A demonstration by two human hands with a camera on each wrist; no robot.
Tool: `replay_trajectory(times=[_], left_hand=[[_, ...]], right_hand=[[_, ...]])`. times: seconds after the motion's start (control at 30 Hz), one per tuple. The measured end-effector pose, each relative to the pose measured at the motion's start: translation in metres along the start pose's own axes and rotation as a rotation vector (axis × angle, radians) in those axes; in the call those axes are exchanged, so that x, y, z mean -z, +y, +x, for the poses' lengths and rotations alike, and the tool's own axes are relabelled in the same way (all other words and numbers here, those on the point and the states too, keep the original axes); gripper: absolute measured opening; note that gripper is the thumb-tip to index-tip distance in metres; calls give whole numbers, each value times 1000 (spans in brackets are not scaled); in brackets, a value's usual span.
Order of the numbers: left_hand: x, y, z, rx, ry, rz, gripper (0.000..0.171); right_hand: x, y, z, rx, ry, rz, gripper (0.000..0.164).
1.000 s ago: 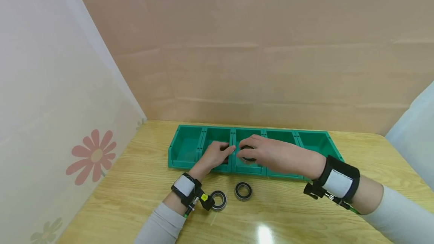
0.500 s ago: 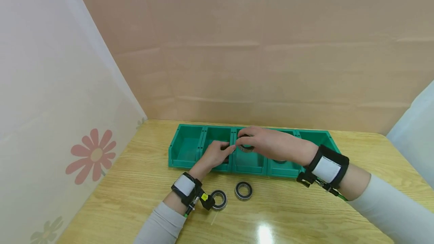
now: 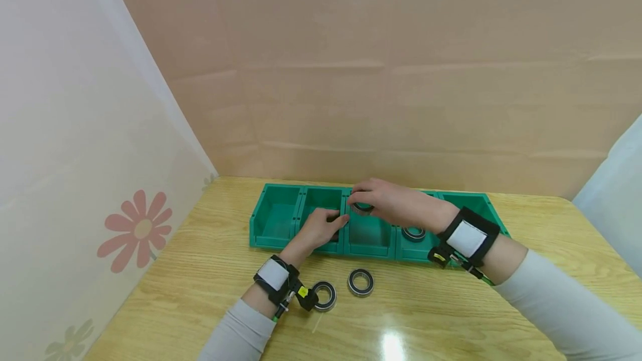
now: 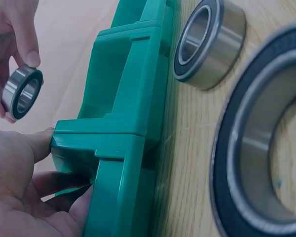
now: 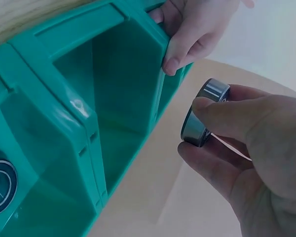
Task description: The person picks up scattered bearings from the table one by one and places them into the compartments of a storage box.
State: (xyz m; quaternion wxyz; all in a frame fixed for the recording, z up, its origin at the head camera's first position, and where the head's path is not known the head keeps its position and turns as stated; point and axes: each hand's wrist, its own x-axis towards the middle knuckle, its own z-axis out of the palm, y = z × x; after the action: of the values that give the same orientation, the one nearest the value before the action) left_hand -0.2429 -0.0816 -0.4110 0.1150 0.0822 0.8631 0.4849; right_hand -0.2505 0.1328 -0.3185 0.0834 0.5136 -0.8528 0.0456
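My right hand [image 3: 396,202] pinches a ball bearing [image 5: 191,129] between thumb and fingers. It holds the bearing tilted, over the back of the middle compartment of a green row of bins [image 3: 371,250]. My left hand [image 3: 316,230] grips the wall between the second and middle compartments. Its thumb lies over the wall's edge and its other fingers reach into the second compartment, partly hidden in the head view. Another bearing [image 3: 405,234] lies in the fourth compartment. Two more bearings rest on the table before the bins, a farther one [image 4: 212,54] and a nearer one [image 4: 227,163].
The wooden table [image 3: 200,272] extends in front of the bins and to both sides. A brown sheet [image 3: 381,99] hangs behind it. A white, flower-printed sheet [image 3: 75,144] stands along the left side.
My right hand has lifted the bearing up and back from the middle compartment's front, uncovering the bearing in the fourth. My left hand has stayed in place.
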Motion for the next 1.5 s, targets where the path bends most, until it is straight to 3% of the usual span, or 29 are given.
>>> replay_trajectory(times=[0.17, 0.6, 1.2, 1.5], left_hand=[[0, 1, -2, 13, -2, -12, 52], [0, 3, -4, 21, 1, -31, 54], [-1, 2, -5, 30, 8, -27, 56], [-1, 1, -4, 37, 9, -26, 56]], right_hand=[[-4, 5, 1, -8, 13, 5, 49], [-22, 16, 5, -40, -30, 15, 43], [-39, 15, 3, -128, -180, 42, 47], [-50, 14, 5, -162, -191, 51, 47]])
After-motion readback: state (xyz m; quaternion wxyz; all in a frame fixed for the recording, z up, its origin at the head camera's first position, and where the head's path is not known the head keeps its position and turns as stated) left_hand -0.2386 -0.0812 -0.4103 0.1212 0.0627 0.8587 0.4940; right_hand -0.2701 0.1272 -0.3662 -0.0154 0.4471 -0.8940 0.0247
